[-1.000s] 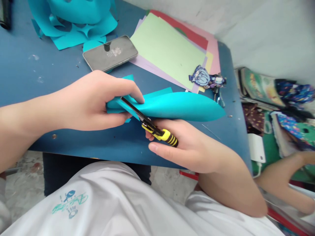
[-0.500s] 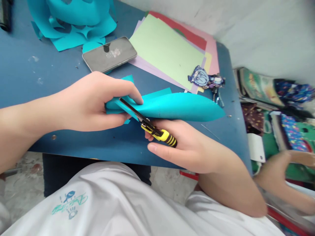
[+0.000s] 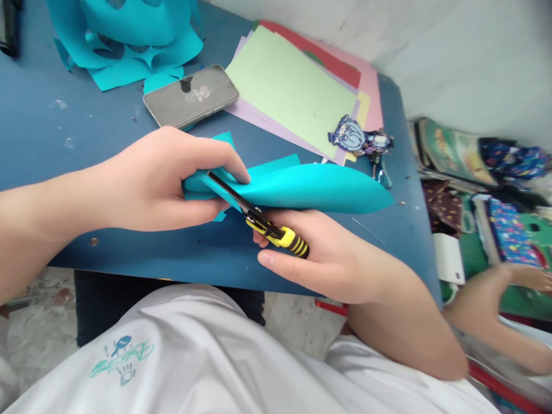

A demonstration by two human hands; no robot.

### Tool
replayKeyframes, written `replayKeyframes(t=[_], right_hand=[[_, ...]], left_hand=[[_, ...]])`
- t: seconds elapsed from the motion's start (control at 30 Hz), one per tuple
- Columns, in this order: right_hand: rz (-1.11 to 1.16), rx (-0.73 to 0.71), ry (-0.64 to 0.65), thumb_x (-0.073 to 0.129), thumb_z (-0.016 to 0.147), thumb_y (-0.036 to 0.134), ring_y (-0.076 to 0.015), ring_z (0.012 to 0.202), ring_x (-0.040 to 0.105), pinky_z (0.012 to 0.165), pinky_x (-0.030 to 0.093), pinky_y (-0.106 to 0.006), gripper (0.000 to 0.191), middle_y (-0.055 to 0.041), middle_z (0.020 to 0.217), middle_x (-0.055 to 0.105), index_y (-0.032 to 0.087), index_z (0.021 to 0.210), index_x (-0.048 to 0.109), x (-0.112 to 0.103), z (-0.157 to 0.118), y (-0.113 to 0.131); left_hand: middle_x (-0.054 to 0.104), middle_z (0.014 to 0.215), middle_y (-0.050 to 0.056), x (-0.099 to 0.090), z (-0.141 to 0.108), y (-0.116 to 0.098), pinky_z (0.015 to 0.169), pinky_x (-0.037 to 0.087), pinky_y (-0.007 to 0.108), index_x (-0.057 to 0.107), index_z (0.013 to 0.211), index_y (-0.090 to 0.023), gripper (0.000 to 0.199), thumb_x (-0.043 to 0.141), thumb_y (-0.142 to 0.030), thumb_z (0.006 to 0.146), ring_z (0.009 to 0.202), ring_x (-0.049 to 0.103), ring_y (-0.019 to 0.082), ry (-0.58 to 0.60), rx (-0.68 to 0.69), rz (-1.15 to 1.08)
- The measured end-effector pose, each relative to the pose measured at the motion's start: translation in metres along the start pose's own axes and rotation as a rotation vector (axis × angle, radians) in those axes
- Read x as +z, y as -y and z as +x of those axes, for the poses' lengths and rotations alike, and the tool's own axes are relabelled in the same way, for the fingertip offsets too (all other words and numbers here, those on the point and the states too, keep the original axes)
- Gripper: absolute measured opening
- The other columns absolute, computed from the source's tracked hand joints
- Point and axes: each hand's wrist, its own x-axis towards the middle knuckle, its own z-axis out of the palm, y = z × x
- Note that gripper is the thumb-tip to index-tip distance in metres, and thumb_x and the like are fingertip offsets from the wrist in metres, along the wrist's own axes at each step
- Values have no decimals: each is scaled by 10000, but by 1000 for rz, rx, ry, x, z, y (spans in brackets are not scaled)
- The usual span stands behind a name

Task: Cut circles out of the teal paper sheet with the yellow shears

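A curled turquoise paper [image 3: 319,187] lies across the middle of the view, with my left hand [image 3: 172,178] pinching its left end between thumb and fingers. My right hand [image 3: 319,253] is wrapped round the yellow and black handles of a pair of scissors [image 3: 276,233]. The blades point up and left, against the paper beside my left fingertips. My right thumb and some fingertips show below the handles; part of the grip is hidden by the hand.
A phone [image 3: 192,96] rests beyond my left hand on the blue table [image 3: 34,132]. Cut turquoise paper [image 3: 142,63] lies behind it. Coloured sheets [image 3: 293,86] and a keychain [image 3: 351,135] are further right. Another person's arm [image 3: 483,305] reaches over a green surface at the right.
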Motion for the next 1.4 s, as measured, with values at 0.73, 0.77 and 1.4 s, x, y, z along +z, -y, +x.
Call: replayKeyframes(t=[0.73, 0.77, 1.4], right_hand=[[-35, -42, 12, 705, 1064, 480, -358, 1121, 801, 1090, 652, -539, 363, -119, 1181, 849, 216, 1289, 810, 1, 0, -3], [-34, -41, 12, 705, 1063, 477, -361, 1125, 802, 1092, 651, -540, 355, -117, 1176, 851, 218, 1282, 810, 1, 0, -3], [-52, -15, 18, 691, 1068, 531, -375, 1138, 810, 1069, 662, -537, 415, -138, 1218, 864, 211, 1296, 823, 1, -1, -3]], left_hand=[[715, 810, -98, 4, -2, 9, 596, 419, 181, 771, 1266, -206, 281, 650, -234, 1014, 617, 595, 58, -45, 105, 71], [718, 813, -98, 4, -2, 9, 595, 420, 180, 771, 1267, -207, 282, 649, -236, 1015, 616, 596, 57, -44, 104, 72], [737, 857, -92, 3, -4, 8, 629, 431, 181, 762, 1269, -202, 290, 662, -220, 998, 656, 629, 60, -39, 105, 95]])
